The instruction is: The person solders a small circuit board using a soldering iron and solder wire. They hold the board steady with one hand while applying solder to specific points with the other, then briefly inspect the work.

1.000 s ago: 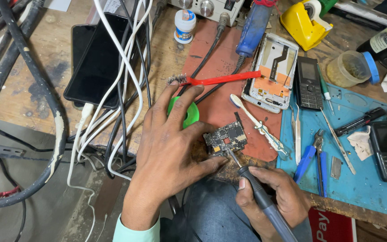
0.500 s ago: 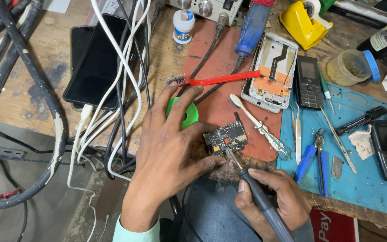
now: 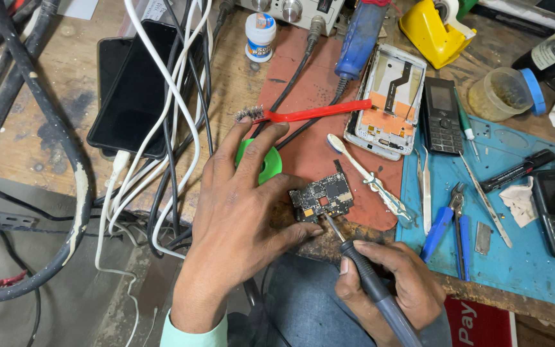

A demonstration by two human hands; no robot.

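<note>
Pinning a small dark circuit board [image 3: 322,196] to the rust-red mat [image 3: 303,132] at the near edge of the desk [image 3: 40,122], the left hand [image 3: 242,222] lies flat with its thumb and forefinger pressing the board's left side, so its grip is clamped on the board rather than wrapped round it. The right hand [image 3: 390,283] has its grip closed about the dark handle of a soldering iron [image 3: 361,270], whose thin tip meets the board's lower edge.

The likeliest trouble, as I judge it, is heat: the tip sits very close to the left thumb, and a small slip would burn skin or drag solder across neighbouring parts. The board hangs near the desk's worn lip, so a push from the iron could slide it off toward the person's lap. White cables [image 3: 162,115] and black cables [image 3: 187,83] trail just beside the left wrist; a snag there could jerk the hand. A green round tin [image 3: 266,164] lies partly under the left fingers and could roll, loosening the hold. The white toothbrush [image 3: 367,177] and red brush [image 3: 309,114] lie near enough to be scorched if the iron swings
</note>
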